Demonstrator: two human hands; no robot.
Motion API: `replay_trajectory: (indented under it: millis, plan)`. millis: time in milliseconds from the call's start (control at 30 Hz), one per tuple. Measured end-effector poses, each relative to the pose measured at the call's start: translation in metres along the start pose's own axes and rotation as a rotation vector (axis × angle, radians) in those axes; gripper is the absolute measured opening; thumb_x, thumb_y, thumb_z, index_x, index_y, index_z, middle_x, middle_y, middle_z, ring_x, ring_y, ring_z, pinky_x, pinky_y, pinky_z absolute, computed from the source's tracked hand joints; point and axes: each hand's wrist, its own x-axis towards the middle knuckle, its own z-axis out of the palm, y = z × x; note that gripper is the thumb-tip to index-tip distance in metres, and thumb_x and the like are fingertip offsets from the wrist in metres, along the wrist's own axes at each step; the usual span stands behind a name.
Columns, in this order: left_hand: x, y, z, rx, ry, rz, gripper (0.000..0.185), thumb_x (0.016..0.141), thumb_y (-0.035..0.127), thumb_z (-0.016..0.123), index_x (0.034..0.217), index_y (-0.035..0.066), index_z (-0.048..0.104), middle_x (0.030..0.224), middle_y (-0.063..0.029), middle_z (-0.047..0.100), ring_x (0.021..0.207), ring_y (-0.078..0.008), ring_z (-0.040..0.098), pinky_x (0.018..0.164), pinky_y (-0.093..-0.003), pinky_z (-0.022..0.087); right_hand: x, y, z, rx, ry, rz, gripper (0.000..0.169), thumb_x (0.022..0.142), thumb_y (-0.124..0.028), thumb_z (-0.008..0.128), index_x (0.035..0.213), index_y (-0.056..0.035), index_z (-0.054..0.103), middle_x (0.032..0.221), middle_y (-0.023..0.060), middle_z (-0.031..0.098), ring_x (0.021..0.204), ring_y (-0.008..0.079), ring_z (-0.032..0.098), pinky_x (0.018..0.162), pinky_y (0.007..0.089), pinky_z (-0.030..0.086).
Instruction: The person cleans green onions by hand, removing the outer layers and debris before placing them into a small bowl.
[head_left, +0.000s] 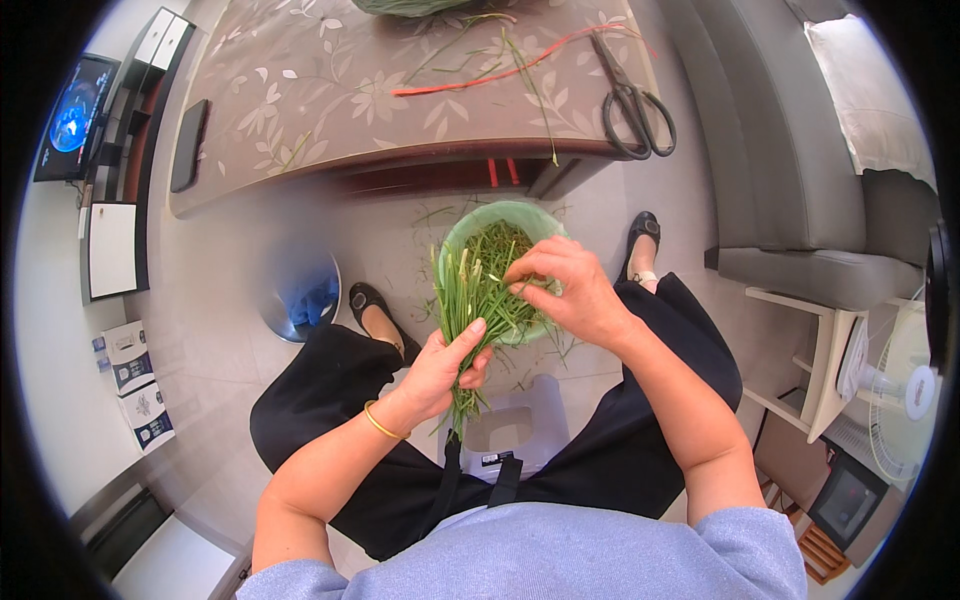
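Observation:
My left hand (442, 371) is closed around a bunch of thin green stalks (469, 292), probably chives, with their pale cut ends pointing away from me. The loose lower ends hang below my fist. At the bunch's right side, the thumb and forefinger of my right hand (566, 289) come close together; whether a stalk is pinched between them is unclear. Under both hands, on the floor, stands a round bin with a pale green liner (469, 225). Green and brownish trimmings (502, 244) lie inside it, partly hidden by the bunch and my right hand.
Ahead is a table with a flowered cover (300, 90), bearing black-handled scissors (634, 112) at its edge, a red strip (480, 79), stray stalks and a dark phone-like object (189, 146). Scraps litter the floor. A grey sofa (757, 150) and a fan (900, 390) stand right.

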Motion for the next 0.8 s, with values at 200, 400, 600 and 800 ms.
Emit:
replay_trajectory:
  millis: [200,400,600,800]
  plan:
    - [0.0,0.0,0.001,0.025,0.017,0.016,0.023,0.102,0.034,0.058,0.093,0.014,0.051,0.071,0.0013,0.051,0.054,-0.0067,0.038,0.052,-0.0225,0.032,-0.001,0.003,-0.002,0.036,0.006,0.084,0.011,0.082,-0.006,0.073,0.092,-0.0042,0.07,0.085,0.0081,0.066,0.081,0.0236,0.062,0.077,0.0361,0.049]
    - [0.002,-0.002,0.001,0.033,0.058,0.035,0.025,0.1,0.033,0.062,0.088,0.013,0.051,0.069,0.0025,0.05,0.051,-0.0056,0.036,0.047,-0.0226,0.029,0.0,0.005,-0.01,0.161,0.005,0.223,0.011,0.086,-0.009,0.072,0.094,-0.0014,0.07,0.084,0.0084,0.066,0.077,0.0191,0.062,0.07,0.0323,0.05]
    - [0.001,0.001,0.001,0.106,0.053,0.04,0.028,0.101,0.034,0.06,0.086,0.013,0.048,0.068,0.0025,0.049,0.051,-0.0064,0.037,0.048,-0.0233,0.031,0.002,0.006,-0.022,0.187,-0.007,0.346,0.014,0.086,-0.009,0.071,0.095,0.0017,0.07,0.088,0.0074,0.068,0.084,0.0153,0.062,0.079,0.0307,0.049]
    - [0.002,0.0,-0.001,0.128,0.055,0.011,0.03,0.1,0.033,0.061,0.084,0.012,0.049,0.067,0.0025,0.049,0.051,-0.0064,0.037,0.047,-0.0237,0.031,0.005,0.012,-0.017,0.132,0.281,0.222,0.013,0.087,-0.008,0.071,0.095,0.0013,0.069,0.082,0.0077,0.064,0.074,0.0163,0.06,0.07,0.0303,0.049]
